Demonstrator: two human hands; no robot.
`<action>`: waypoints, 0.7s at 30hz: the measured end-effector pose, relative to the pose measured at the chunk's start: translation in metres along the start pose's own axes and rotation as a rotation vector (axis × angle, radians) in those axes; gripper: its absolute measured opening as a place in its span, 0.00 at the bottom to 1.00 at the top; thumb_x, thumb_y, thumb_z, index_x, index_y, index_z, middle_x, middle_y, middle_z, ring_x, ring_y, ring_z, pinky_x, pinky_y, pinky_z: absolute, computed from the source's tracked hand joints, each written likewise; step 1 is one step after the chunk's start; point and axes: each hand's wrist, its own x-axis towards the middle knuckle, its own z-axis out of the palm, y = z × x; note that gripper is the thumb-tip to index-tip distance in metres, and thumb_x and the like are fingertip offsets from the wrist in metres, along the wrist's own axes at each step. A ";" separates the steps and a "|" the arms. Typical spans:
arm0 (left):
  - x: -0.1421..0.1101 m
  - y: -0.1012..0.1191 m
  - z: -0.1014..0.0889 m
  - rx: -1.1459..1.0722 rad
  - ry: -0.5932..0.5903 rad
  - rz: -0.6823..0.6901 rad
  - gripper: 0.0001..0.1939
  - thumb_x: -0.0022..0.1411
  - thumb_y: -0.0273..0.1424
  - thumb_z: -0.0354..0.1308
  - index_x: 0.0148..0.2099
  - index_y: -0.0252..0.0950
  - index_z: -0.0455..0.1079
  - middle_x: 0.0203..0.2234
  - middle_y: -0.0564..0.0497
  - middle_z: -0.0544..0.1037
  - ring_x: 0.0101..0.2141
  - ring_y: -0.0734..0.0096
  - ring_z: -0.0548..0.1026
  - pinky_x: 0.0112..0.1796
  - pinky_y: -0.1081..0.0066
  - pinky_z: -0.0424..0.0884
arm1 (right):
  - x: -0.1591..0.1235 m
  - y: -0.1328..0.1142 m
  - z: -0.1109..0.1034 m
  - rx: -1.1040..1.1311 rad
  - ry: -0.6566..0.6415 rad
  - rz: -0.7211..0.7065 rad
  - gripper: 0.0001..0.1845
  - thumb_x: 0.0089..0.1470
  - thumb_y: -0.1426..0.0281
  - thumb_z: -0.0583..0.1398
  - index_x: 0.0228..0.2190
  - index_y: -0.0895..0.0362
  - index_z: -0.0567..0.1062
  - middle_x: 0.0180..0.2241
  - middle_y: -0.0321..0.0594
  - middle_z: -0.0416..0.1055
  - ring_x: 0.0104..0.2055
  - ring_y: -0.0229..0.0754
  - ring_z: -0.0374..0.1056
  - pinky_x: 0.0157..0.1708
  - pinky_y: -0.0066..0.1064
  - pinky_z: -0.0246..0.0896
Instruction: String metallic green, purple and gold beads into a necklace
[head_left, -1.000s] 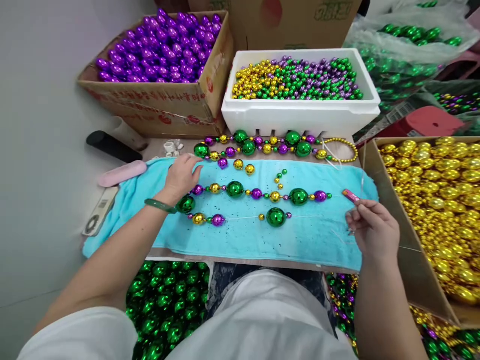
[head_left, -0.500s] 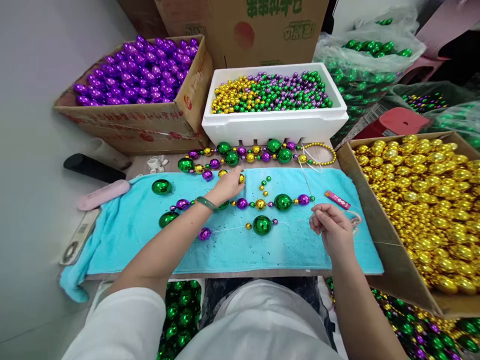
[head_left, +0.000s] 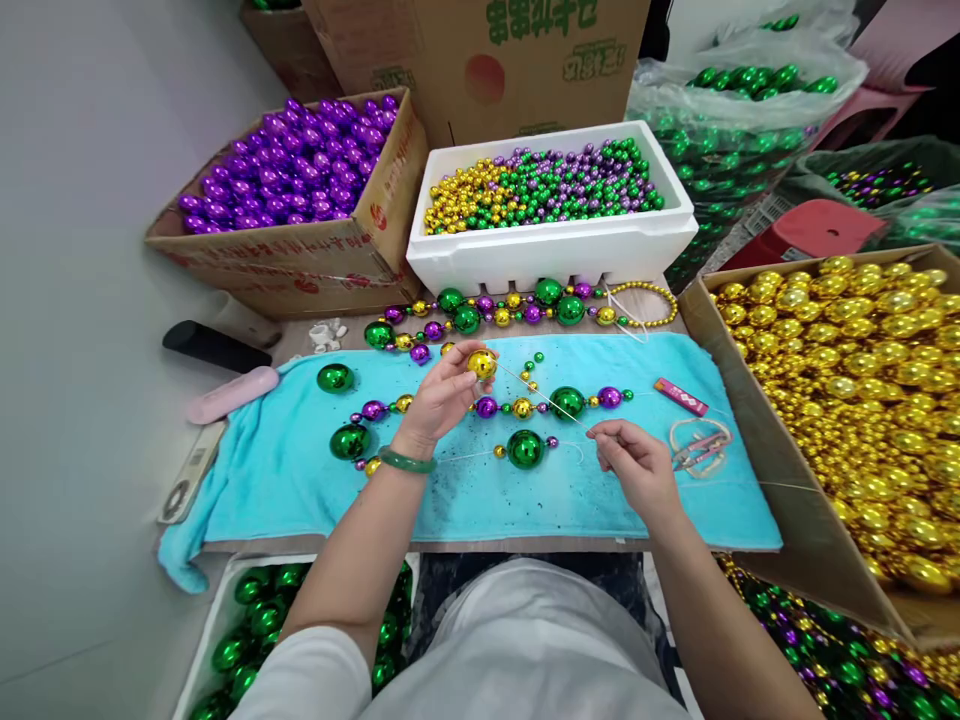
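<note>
Gold bead [head_left: 482,364] gripped in left hand [head_left: 442,397], between thumb and fingers, above worktop [head_left: 355,333] toward far edge.
Thread [head_left: 544,396] pinched tightly by right hand [head_left: 636,465], nearer front edge, apparently meeting bead.

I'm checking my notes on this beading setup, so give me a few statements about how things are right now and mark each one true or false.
The left hand holds a gold bead. True.
The right hand holds the scissors. False: the right hand pinches a thin thread; the scissors lie on the blue towel.
A green bracelet is on the left wrist. True.
The white foam box holds only purple beads. False: the white foam box holds gold, green and purple beads.
The pink stick-like packet lies on the blue towel. True.
</note>
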 end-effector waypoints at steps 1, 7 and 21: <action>0.000 0.000 -0.001 0.003 -0.003 0.008 0.21 0.52 0.30 0.68 0.49 0.38 0.72 0.45 0.46 0.76 0.36 0.71 0.74 0.37 0.71 0.71 | -0.001 0.000 0.000 0.002 0.006 -0.007 0.11 0.48 0.62 0.62 0.28 0.58 0.75 0.15 0.32 0.61 0.18 0.34 0.57 0.18 0.27 0.52; -0.001 0.000 -0.003 0.027 -0.031 0.034 0.20 0.53 0.31 0.67 0.50 0.37 0.74 0.47 0.44 0.76 0.38 0.71 0.73 0.37 0.71 0.71 | -0.002 0.001 -0.003 -0.010 0.024 -0.007 0.11 0.47 0.62 0.62 0.27 0.58 0.76 0.15 0.32 0.61 0.18 0.34 0.57 0.18 0.27 0.52; -0.006 0.000 -0.013 0.068 -0.047 0.025 0.22 0.55 0.30 0.66 0.53 0.42 0.74 0.50 0.46 0.74 0.40 0.67 0.76 0.38 0.69 0.73 | -0.005 -0.005 -0.009 -0.072 0.027 -0.047 0.11 0.48 0.63 0.61 0.26 0.58 0.77 0.15 0.32 0.61 0.17 0.34 0.54 0.17 0.27 0.48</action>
